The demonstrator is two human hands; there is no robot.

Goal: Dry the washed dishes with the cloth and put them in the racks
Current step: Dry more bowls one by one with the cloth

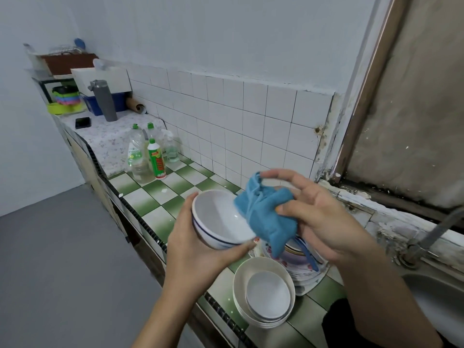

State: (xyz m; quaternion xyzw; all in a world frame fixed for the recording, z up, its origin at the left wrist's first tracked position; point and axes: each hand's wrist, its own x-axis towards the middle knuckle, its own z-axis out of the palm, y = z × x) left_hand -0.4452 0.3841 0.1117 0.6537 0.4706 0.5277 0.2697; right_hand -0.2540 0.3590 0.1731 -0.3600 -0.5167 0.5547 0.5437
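Green-checked worktop (150,194) at nine o'clock; left hand (190,249) grips the blue-ringed bowl (218,217) at centre; cloth (266,212) pressed to its rim, pinched by the right hand (319,214) at three o'clock — drying under way. Next, likely: wipe round, then rack it — stacked bowls (266,295) wait at six.

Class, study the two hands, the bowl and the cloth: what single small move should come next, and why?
Probably press the crumpled blue cloth down into the white blue-banded bowl and wipe round its inside. The right hand holds the cloth bunched at the rim, and the left hand holds the bowl tilted open towards it.
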